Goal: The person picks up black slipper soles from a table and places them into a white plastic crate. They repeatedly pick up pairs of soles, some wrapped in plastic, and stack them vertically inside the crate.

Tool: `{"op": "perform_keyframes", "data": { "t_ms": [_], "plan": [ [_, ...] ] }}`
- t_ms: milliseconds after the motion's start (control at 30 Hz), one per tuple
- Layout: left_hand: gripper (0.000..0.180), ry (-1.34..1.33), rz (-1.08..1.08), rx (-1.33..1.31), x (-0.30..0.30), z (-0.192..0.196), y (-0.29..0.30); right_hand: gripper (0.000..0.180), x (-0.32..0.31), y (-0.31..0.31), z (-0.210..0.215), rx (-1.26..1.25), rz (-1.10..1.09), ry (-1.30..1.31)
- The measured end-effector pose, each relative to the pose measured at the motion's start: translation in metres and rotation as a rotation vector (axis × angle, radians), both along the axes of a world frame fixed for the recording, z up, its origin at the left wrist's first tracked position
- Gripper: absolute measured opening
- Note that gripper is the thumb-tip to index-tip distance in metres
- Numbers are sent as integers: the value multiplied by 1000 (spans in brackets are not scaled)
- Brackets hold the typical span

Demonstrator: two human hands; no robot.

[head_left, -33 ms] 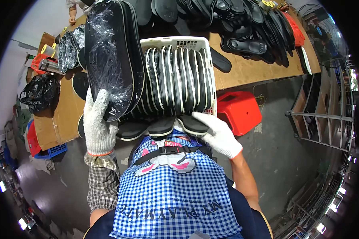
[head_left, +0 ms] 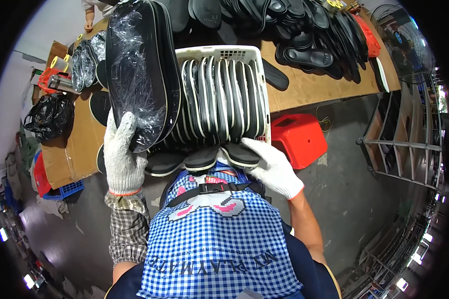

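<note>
Gripping upward, the gloved left hand [head_left: 123, 159] is closing its fingers around a plastic-wrapped bundle of black soles [head_left: 139, 70] rising toward 12 o'clock. The gloved right hand [head_left: 273, 167] is lying flat, fingers extended, on soles [head_left: 239, 154] beside the white basket [head_left: 224, 53]. A cardboard-topped table [head_left: 314, 87] is stretching toward 2 o'clock, a red stool [head_left: 299, 139] standing on grey floor [head_left: 354, 199].

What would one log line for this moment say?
left hand: holds plastic-wrapped soles | right hand: on sole | white basket: packed with upright soles
</note>
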State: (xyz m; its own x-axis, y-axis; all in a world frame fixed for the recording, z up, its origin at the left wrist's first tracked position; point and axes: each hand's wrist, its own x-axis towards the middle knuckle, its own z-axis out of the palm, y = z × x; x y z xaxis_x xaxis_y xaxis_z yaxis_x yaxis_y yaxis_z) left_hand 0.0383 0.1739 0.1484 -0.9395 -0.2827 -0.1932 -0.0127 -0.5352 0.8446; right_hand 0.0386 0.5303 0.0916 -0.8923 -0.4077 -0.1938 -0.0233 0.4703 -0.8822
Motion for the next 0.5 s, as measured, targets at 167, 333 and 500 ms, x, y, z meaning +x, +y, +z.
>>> {"op": "perform_keyframes", "data": {
  "t_ms": [167, 333, 500],
  "plan": [
    [44, 49, -47, -17, 2, -3, -1, 48, 2, 8, 6, 75, 130, 226],
    [50, 28, 37, -31, -4, 16, 4, 47, 2, 1, 0, 95, 173, 242],
    [55, 72, 117, -81, -3, 30, -16, 41, 0, 13, 0, 111, 29, 300]
  ]
}}
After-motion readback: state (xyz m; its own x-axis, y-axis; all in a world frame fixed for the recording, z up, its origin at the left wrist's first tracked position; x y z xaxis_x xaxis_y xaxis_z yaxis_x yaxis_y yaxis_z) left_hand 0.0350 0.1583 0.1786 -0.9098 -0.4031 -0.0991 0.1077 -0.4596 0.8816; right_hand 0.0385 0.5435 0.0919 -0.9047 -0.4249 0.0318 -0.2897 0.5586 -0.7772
